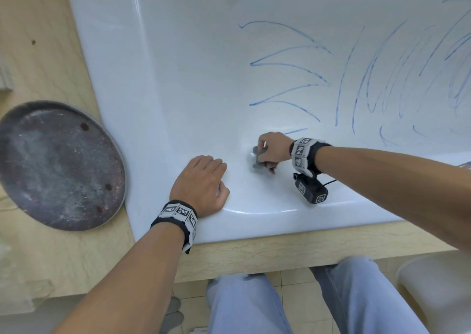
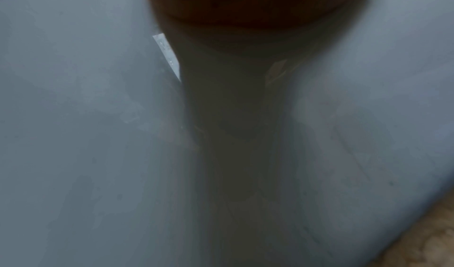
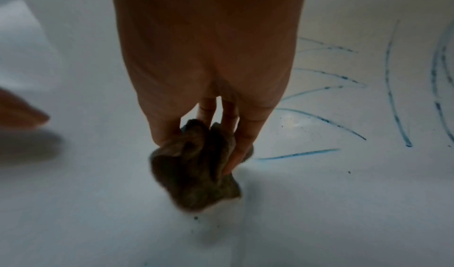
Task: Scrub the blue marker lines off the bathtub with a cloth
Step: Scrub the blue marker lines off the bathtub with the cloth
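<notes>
- A round, stained metal pan (image 1: 58, 165) lay on the beige surround (image 1: 46, 61) left of the bathtub (image 1: 178, 66), its rim just beside the tub's edge; nothing lay in it.
- The white bathtub held the blue marker lines (image 1: 288, 65): a fan of strokes on the inner wall, with looping scribbles farther right of that fan.
- The left hand (image 1: 201, 183) rested palm down on the tub's near rim, fingers loosely extended over the curve and holding nothing. The left wrist view showed only dim tub surface and the underside of the hand.
- The right hand (image 1: 274, 150) was inside the tub, right of the left hand and close to it, its grip pinched around a bunched grey cloth (image 1: 257, 159).
- In the right wrist view the cloth (image 3: 194, 166) hung below the fingers (image 3: 245, 135), which curled round its upper folds, and its lower end touched the tub surface.
- A short blue stroke (image 3: 298, 154) lay just right of the cloth, touching or nearly touching it; the fan lay higher on the tub wall.
- Small dark specks (image 3: 195, 217) dotted the tub near the cloth.
- A black camera unit (image 1: 309, 188) hung under the right wrist, just above the tub's rim.
</notes>
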